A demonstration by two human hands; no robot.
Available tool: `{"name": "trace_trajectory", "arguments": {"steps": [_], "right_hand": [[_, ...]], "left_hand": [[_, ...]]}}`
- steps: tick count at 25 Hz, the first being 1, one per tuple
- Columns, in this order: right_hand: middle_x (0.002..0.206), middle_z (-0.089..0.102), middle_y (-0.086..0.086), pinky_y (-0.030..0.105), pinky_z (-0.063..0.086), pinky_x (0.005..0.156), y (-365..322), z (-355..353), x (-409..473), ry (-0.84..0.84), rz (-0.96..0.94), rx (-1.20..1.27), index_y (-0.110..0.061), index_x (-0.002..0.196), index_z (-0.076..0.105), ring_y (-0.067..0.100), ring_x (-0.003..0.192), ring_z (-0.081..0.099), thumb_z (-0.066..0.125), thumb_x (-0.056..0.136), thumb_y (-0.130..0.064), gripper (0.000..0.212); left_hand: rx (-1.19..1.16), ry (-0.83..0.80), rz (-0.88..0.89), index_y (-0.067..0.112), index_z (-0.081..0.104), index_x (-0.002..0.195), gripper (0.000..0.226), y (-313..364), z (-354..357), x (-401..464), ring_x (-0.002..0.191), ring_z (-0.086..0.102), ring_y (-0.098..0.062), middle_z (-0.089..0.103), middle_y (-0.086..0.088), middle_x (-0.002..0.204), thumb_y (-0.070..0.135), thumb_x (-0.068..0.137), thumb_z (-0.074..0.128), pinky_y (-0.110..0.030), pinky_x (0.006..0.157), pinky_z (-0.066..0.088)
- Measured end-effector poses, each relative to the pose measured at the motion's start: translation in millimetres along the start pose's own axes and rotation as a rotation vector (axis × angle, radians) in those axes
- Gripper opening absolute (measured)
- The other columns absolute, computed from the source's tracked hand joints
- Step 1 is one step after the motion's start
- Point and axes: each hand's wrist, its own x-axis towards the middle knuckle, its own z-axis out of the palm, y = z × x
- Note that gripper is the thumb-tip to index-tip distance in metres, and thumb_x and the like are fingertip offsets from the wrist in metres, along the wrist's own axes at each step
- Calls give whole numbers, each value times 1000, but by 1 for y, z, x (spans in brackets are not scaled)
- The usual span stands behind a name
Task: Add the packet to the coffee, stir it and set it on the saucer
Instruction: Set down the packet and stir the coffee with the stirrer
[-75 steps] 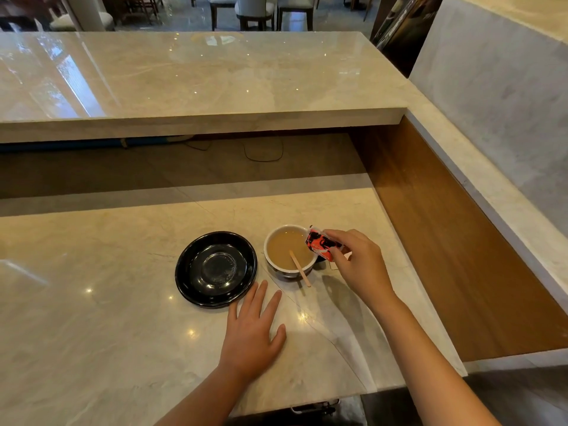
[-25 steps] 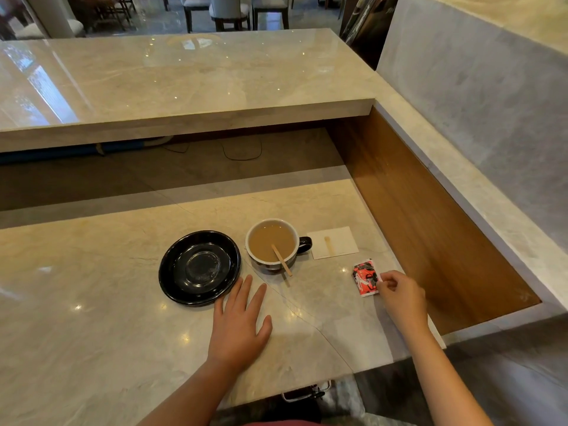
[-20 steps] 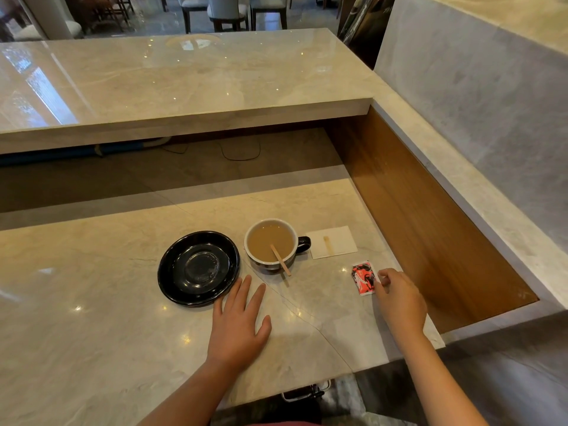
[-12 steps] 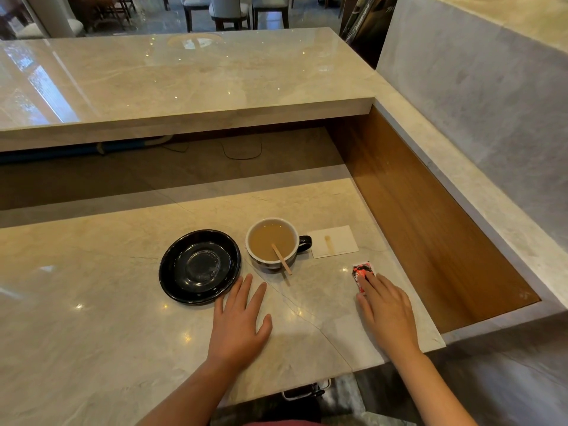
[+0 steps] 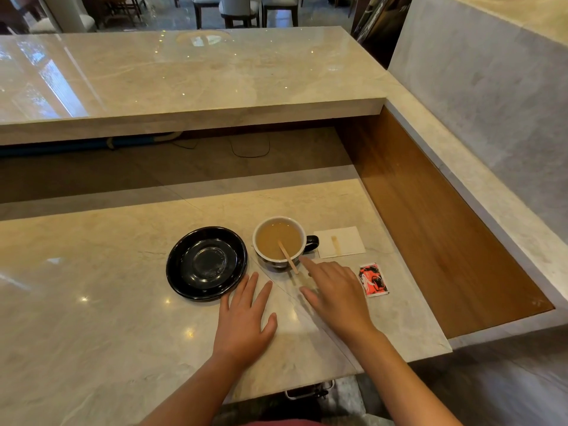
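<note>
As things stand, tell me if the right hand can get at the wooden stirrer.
Probably yes. The right hand is open, its index fingertip just beside the stirrer leaning out of the cup; nothing lies between them.

stirrer (image 5: 288, 260): lower end submerged | packet (image 5: 373, 279): print unreadable

A glossy beige marble counter (image 5: 92, 302) sits below a raised marble bar top (image 5: 184, 72) reflecting window light, with a wood panel (image 5: 430, 226) at its right edge, a grey stone wall (image 5: 491, 87) beyond, and upholstered chairs (image 5: 242, 10) behind.
</note>
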Motion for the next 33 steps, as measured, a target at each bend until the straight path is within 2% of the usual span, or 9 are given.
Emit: {"name": "trace_trajectory", "arguments": {"steps": [3, 7, 11, 14, 17, 23, 25, 28, 33], "right_hand": [[75, 70, 2, 32, 49, 59, -10, 9, 17, 52, -12, 18, -19, 110, 59, 24, 70, 63, 71, 73, -14, 39], [76, 73, 2, 26, 47, 58, -15, 10, 35, 147, 13, 132, -16, 89, 70, 19, 67, 65, 64, 78, -17, 12], [87, 71, 10, 23, 46, 68, -11, 3, 64, 166, 184, 443, -8, 95, 69, 17, 78, 62, 61, 84, -9, 13], [95, 72, 10, 26, 50, 77, 1, -5, 83, 161, 271, 522, -7, 98, 69, 13, 84, 60, 58, 86, -7, 16], [90, 72, 9, 25, 55, 77, 11, -9, 91, 103, 339, 609, -7, 97, 69, 12, 81, 64, 55, 88, -6, 17], [81, 74, 14, 46, 57, 72, 33, -27, 82, 48, 204, 392, -4, 92, 67, 26, 73, 69, 55, 88, -6, 13], [80, 74, 14, 44, 57, 72, 33, -33, 79, -21, 195, 367, -5, 92, 68, 26, 73, 69, 55, 88, -7, 13], [78, 73, 12, 36, 58, 73, 24, -34, 78, -75, 309, 530, -5, 88, 69, 19, 72, 69, 55, 88, -6, 14], [79, 70, 14, 16, 56, 59, 6, -15, 73, 34, 548, 874, -10, 86, 68, 22, 72, 70, 52, 90, -5, 17]], "left_hand": [[1, 20, 12, 29, 25, 144, 62, 0, 1, 1, 139, -3, -15, 13, -2, 154, 51, 87, 30, -49, 111, 10], [2, 52, 32, 25, 33, 142, 61, -1, 2, 1, 138, 8, -19, 23, -6, 152, 49, 86, 33, -51, 108, 17], [6, 51, 35, 26, 31, 142, 61, -1, 2, 1, 139, 8, -20, 22, -6, 152, 50, 87, 33, -53, 108, 18], [8, 55, 37, 25, 31, 142, 61, -2, 2, 0, 139, 9, -21, 23, -7, 152, 50, 87, 34, -51, 107, 15], [6, 56, 34, 26, 30, 143, 61, -2, 3, 0, 139, 9, -21, 22, -6, 152, 52, 87, 32, -51, 107, 13], [-8, 57, 40, 26, 29, 143, 62, -4, 3, -1, 139, 7, -20, 20, -6, 153, 52, 88, 31, -52, 108, 13], [-11, 57, 40, 26, 29, 143, 62, -4, 3, -1, 139, 7, -20, 20, -6, 153, 53, 88, 31, -51, 108, 11], [-15, 66, 46, 26, 30, 143, 61, -4, 3, 0, 139, 8, -20, 21, -6, 152, 52, 88, 32, -50, 108, 11], [-22, 83, 50, 25, 31, 142, 60, -3, 3, 0, 139, 8, -20, 23, -7, 152, 50, 88, 34, -49, 107, 10]]}}
